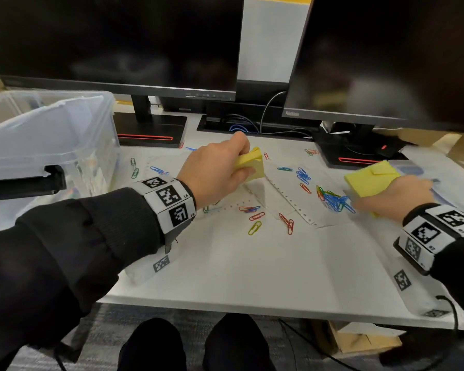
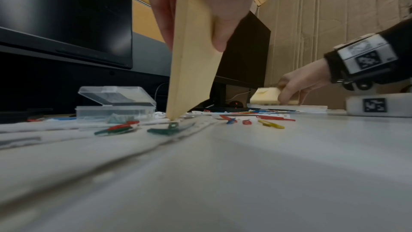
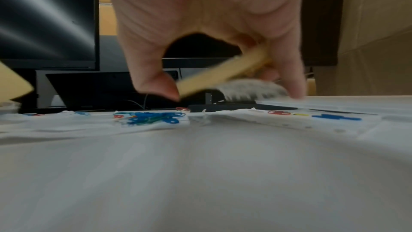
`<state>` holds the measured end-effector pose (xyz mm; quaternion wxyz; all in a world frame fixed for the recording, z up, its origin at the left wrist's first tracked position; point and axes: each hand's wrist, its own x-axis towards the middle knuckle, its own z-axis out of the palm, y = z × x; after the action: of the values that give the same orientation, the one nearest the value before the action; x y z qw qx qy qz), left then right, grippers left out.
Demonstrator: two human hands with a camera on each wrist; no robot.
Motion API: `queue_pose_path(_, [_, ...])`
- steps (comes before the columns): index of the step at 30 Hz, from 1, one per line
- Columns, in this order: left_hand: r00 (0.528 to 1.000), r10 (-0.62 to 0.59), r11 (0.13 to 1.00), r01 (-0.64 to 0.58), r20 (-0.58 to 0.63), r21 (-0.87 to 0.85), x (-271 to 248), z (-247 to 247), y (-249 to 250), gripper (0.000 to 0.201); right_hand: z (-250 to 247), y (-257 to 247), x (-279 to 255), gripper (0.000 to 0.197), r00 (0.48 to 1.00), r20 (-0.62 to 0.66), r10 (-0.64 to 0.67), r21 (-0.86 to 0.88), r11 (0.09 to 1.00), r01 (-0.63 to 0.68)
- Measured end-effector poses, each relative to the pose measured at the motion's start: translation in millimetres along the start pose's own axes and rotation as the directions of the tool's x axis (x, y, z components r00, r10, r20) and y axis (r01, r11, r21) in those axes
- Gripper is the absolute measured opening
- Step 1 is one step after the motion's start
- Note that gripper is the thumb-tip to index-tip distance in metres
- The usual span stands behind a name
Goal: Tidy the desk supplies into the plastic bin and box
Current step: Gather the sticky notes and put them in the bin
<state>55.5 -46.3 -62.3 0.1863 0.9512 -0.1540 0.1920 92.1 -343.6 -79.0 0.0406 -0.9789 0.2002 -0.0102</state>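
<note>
The clear plastic bin stands at the desk's far left, its black latch facing the person; the small clear box, lid propped open, shows only in the left wrist view, before the monitor. Torn punched paper strips and loose paper clips lie between the hands.

The left hand pinches a yellow sticky-note pad between thumb and curled fingers, tilted with one corner on the paper. The right hand grips a second yellow pad, fingers curled round it, low beside the clip heap.

Risks, as I judge them: a pad dragged across the strips could scatter clips toward the desk edge or under the monitor stand; the corner-down pad could fan open and slip from the pinch; clips could tangle in the punched holes.

The head view gives the whole layout and the bin; the right wrist view, blurred, shows a gap under the palm and the pad slanting there
</note>
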Motion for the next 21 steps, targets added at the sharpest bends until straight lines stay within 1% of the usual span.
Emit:
queue_pose_path(1, [1.0, 0.001, 0.999, -0.002, 0.013, 0.041, 0.6, -1.1, 0.6, 0.032, -6.0, -4.8, -12.5, 0.101, 0.999, -0.052, -0.017, 0.125, 0.992, 0.023])
queue_pose_path(2, [1.0, -0.004, 0.998, 0.003, 0.016, 0.057, 1.5, -2.6, 1.1, 0.033, -11.2, -9.7, -25.4, 0.099, 0.993, -0.11, -0.037, 0.264, 0.962, 0.065])
queue_pose_path(3, [1.0, -0.019, 0.999, 0.019, 0.009, 0.036, 2.7, -5.1, 1.7, 0.033, -14.8, -14.5, -35.6, 0.097, 0.98, -0.176, -0.098, 0.357, 0.921, 0.156])
queue_pose_path(4, [0.999, -0.055, 0.998, 0.054, -0.002, -0.035, 4.8, -8.9, 2.6, 0.032, -17.8, -20.6, -48.1, 0.094, 0.961, -0.216, -0.171, 0.418, 0.874, 0.25])
queue_pose_path(5, [0.994, -0.107, 0.983, 0.104, -0.013, -0.148, 7.6, -13.6, 4.0, 0.032, -19.2, -26.7, -60.6, 0.089, 0.931, -0.252, -0.264, 0.454, 0.817, 0.354])
queue_pose_path(7, [0.977, -0.211, 0.897, 0.189, -0.011, -0.398, 14.4, -24.0, 6.5, 0.039, -18.8, -43.3, -82.3, 0.075, 0.873, -0.268, -0.408, 0.514, 0.706, 0.488])
queue_pose_path(9, [0.961, -0.271, 0.77, 0.244, 0.044, -0.589, 19.2, -31.0, 8.9, 0.044, -18.6, -63.6, -100.4, 0.071, 0.833, -0.228, -0.504, 0.582, 0.616, 0.531])
queue_pose_path(10, [0.956, -0.281, 0.708, 0.262, 0.079, -0.655, 20.2, -33.4, 10.5, 0.045, -19.6, -74.3, -108.4, 0.072, 0.809, -0.229, -0.541, 0.613, 0.566, 0.552])
queue_pose_path(11, [0.952, -0.288, 0.651, 0.276, 0.106, -0.707, 20.9, -34.6, 11.0, 0.043, -21.1, -84.6, -114.5, 0.071, 0.794, -0.229, -0.563, 0.63, 0.536, 0.562])
queue_pose_path(12, [0.946, -0.298, 0.599, 0.292, 0.131, -0.746, 21.3, -35.3, 10.8, 0.04, -22.3, -94.3, -119.0, 0.07, 0.783, -0.222, -0.58, 0.637, 0.522, 0.567])
queue_pose_path(13, [0.937, -0.313, 0.555, 0.315, 0.157, -0.77, 21.1, -36.6, 10.3, 0.036, -21.8, -103.0, -119.7, 0.068, 0.781, -0.21, -0.588, 0.631, 0.528, 0.568])
queue_pose_path(15, [0.917, -0.344, 0.503, 0.362, 0.202, -0.785, 21.8, -39.7, 7.3, 0.031, -19.2, -117.6, -117.2, 0.074, 0.787, -0.174, -0.592, 0.614, 0.559, 0.557])
queue_pose_path(17, [0.902, -0.362, 0.491, 0.398, 0.234, -0.775, 22.5, -43.7, 3.3, 0.03, -16.5, -129.4, -114.5, 0.081, 0.778, -0.162, -0.607, 0.577, 0.582, 0.574])
queue_pose_path(20, [0.888, -0.405, 0.523, 0.422, 0.22, -0.74, 25.6, -49.1, -3.6, 0.027, -12.6, -142.7, -109.6, 0.088, 0.781, -0.156, -0.605, 0.562, 0.596, 0.574])
queue_pose_path(21, [0.885, -0.402, 0.522, 0.433, 0.236, -0.735, 25.6, -51.6, -5.9, 0.032, -12.5, -146.5, -109.1, 0.089, 0.787, -0.164, -0.595, 0.574, 0.591, 0.566])
